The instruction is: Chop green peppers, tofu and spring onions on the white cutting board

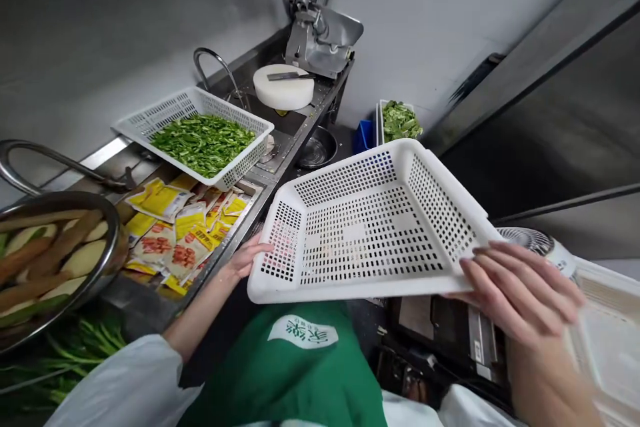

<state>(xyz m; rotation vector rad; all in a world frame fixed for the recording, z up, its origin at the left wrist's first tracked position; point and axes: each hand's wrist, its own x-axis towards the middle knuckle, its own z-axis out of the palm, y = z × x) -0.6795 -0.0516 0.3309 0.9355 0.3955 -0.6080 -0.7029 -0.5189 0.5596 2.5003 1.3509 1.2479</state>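
Two grips share one white basket [354, 232], and we hold it in front of our green apron [320, 347], beside the table [262, 175] and off it. Our left grip [247, 259] is closed on the near left corner, with fingertips against the side wall; our right grip [525, 287] is closed over the near right corner, with fingers laid across the rim. Holding both ends likely keeps so wide a shape from twisting. It tilts, its open top partly towards us, so we can see its perforated floor; whether that is for checking or just from carrying, we cannot tell.

To the left, a second basket [243, 165] of cut green vegetables [205, 141] sits up at the sink, probably so that water can drip through its holes. Yellow packets [173, 203] lie lower, just nearer to us, where the sink walls would keep them from sliding. On the far side, a cleaver [283, 76] rests flat on a thick round board [283, 92], a stable spot for the blade.
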